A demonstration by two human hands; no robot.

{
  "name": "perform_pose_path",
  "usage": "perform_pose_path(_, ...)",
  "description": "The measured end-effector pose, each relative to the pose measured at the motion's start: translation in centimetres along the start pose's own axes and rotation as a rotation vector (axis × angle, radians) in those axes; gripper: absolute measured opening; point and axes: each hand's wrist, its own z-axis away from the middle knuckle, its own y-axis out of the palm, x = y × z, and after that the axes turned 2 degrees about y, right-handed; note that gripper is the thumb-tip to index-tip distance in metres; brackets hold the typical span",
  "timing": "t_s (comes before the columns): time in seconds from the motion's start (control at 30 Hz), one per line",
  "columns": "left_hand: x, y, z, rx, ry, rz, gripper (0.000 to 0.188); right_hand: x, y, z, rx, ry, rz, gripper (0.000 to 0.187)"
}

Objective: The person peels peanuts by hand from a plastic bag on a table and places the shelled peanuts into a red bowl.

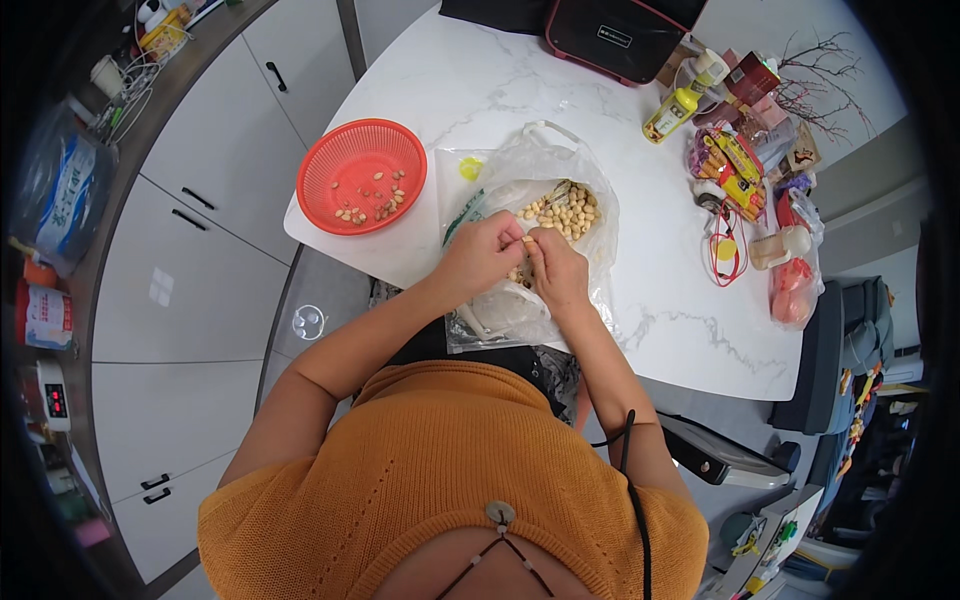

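My left hand (486, 250) and my right hand (558, 266) meet over a white plastic bag (517, 160), fingertips pinched together on one peanut in its shell (529, 240). Most of that peanut is hidden by my fingers. In the open bag lies a heap of unshelled peanuts (572, 212), some with stems attached. A few bits of shell show beneath my hands. To the left stands a round red plastic basket (318, 165), with shelled kernels (385, 208) scattered over its bottom.
The white marbled table (668, 330) carries a yellow bottle (672, 112), snack packets (728, 165), a red cord (722, 262) and a jar (780, 247) along its right side. A black and red case (610, 40) stands at the back. Cabinets (200, 270) line the left.
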Motion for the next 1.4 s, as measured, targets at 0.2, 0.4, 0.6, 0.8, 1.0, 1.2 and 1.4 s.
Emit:
perform_pose_path(0.2,0.3,0.4,-0.3,-0.014,-0.014,-0.009,0.011,-0.1,0.4,0.3,0.012,0.012,-0.016,0.012)
perform_pose_path(0.4,-0.4,0.4,-0.4,-0.029,-0.004,-0.058,0.009,-0.2,0.4,0.2,0.076,0.162,-0.215,0.022)
perform_pose_path(0.6,-0.5,0.4,-0.2,-0.098,0.141,-0.142,0.013,-1.5,0.4,0.2,0.141,0.341,-0.588,0.028)
perform_pose_path(0.8,-0.6,0.2,-0.1,-0.099,0.176,-0.17,0.014,-0.9,0.4,0.0,0.115,0.312,-0.565,0.027)
perform_pose_path(1.0,-0.2,-0.3,-0.2,-0.07,0.129,-0.12,0.013,-0.8,0.0,0.0,0.145,0.28,-0.465,0.024)
perform_pose_path(1.2,0.5,-0.5,-0.5,0.035,-0.03,0.21,0.012,-0.6,0.2,0.1,0.132,0.293,-0.501,0.016)
perform_pose_path(1.4,0.3,-0.4,-0.4,0.059,-0.052,0.191,0.008,-0.3,0.2,0.0,0.122,0.283,-0.481,0.016)
